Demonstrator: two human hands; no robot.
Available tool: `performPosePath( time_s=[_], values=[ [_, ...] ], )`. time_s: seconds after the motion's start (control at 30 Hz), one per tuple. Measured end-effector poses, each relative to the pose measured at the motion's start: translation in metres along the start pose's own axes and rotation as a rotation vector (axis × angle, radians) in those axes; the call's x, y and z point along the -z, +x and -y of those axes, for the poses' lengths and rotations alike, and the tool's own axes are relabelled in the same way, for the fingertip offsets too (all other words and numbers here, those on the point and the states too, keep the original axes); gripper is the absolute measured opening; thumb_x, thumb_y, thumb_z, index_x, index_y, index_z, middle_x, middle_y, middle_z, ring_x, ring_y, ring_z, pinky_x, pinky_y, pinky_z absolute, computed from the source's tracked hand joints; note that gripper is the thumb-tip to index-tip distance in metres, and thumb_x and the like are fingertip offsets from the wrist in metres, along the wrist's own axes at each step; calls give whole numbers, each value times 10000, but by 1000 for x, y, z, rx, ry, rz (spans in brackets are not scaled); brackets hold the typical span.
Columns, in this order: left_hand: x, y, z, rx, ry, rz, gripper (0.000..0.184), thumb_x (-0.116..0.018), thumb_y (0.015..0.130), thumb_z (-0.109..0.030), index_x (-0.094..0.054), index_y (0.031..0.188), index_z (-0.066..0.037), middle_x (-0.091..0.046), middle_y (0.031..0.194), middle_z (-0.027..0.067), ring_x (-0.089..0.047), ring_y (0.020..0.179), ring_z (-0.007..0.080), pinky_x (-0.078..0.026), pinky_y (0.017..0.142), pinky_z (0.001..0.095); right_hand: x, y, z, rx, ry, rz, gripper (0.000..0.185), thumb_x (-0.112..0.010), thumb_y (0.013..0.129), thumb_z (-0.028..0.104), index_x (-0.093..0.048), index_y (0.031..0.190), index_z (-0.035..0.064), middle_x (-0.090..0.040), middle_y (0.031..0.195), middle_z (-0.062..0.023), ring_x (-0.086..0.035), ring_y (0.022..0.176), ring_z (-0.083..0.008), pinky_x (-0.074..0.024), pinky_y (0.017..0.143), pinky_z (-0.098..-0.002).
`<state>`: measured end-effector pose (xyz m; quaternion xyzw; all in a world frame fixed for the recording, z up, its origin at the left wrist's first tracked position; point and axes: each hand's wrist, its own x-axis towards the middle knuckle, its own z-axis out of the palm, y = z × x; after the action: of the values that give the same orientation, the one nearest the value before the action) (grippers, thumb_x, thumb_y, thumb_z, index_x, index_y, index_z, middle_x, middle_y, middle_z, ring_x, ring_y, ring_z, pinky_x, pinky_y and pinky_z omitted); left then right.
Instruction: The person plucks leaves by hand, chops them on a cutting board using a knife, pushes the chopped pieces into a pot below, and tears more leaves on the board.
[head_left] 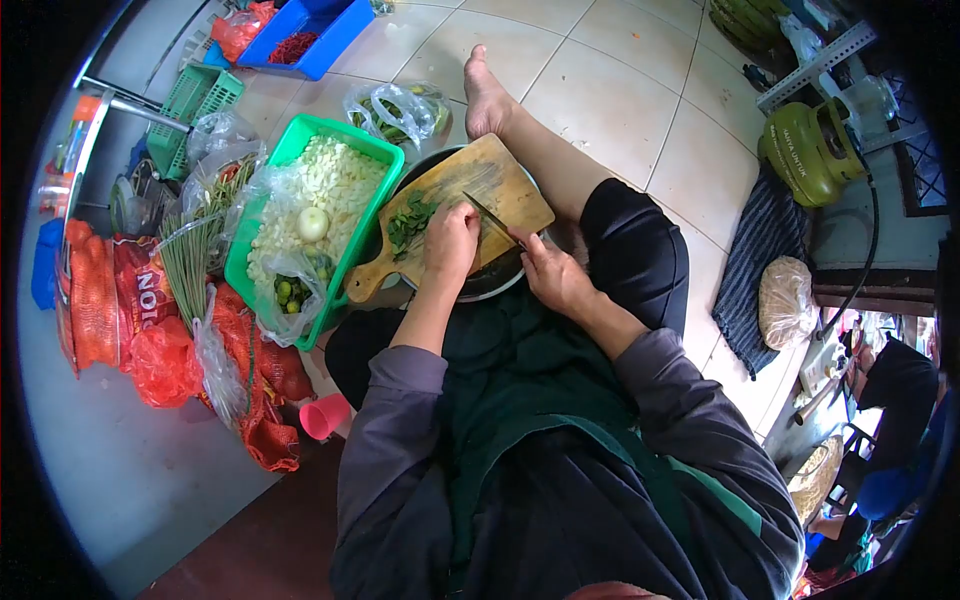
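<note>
A wooden cutting board (515,192) lies across a round metal pan (497,284) in front of my body. Chopped green leaves (408,222) are spread on the board's left part. My left hand (452,238) rests on the board beside the leaves, its fingers curled together; whatever lies under the fingertips is hidden. In my right hand (556,272) is the handle of a knife (490,215), its blade pointing up and left over the board, close to my left fingers.
Left of the board stands a green tray (384,152) of chopped pale pieces, a whole onion (313,224) and a bag of small green fruits (290,294). Red net sacks (92,295) and a pink cup (325,416) lie farther left. A green gas cylinder (812,152) stands right.
</note>
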<state>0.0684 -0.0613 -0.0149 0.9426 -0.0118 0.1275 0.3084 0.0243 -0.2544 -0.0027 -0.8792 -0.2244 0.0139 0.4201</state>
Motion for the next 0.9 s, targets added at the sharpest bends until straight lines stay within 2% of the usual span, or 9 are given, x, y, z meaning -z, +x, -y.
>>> performPosePath(
  time_s=[0.37, 0.47, 0.67, 0.77, 0.9],
  values=[
    [-2, 1, 1, -2, -23, -20, 66, -693, 747, -30, -664, 806, -35, -642, 785, 156, -639, 733, 328, -503, 660, 407, -3, -1, -2, 37, -61, 3, 428, -510, 908, 46, -432, 1328, 58, -648, 941, -269, -653, 860, -403, -526, 749, -457],
    [-3, 1, 2, 7, -21, -5, 71, -696, 746, -28, -662, 808, -35, -641, 783, 155, -638, 733, 327, -502, 660, 406, -7, -2, -6, 73, -59, -3, 431, -506, 911, 54, -424, 1335, 57, -651, 902, -259, -661, 799, -392, -528, 698, -458],
    [-2, 1, 2, 8, -29, 12, 88, -700, 742, -30, -656, 818, -37, -633, 782, 152, -633, 734, 326, -500, 664, 407, -7, -1, 1, 11, -282, 81, 444, -513, 914, 76, -417, 1348, 72, -641, 810, -233, -663, 698, -350, -523, 608, -435],
    [0, 1, 1, 16, -40, 30, 90, -701, 741, -33, -655, 819, -34, -630, 781, 157, -631, 733, 332, -498, 665, 410, -14, -1, -1, 13, -319, 78, 447, -514, 912, 87, -416, 1348, 74, -636, 787, -227, -663, 690, -350, -526, 605, -430],
    [1, 3, 0, 53, -33, 45, 80, -697, 748, -37, -658, 818, -28, -630, 788, 172, -631, 739, 342, -497, 668, 414, -23, 5, -2, -64, -401, 196, 526, -467, 915, 97, -325, 1422, 108, -630, 862, -219, -671, 758, -366, -546, 663, -423]
  ],
)
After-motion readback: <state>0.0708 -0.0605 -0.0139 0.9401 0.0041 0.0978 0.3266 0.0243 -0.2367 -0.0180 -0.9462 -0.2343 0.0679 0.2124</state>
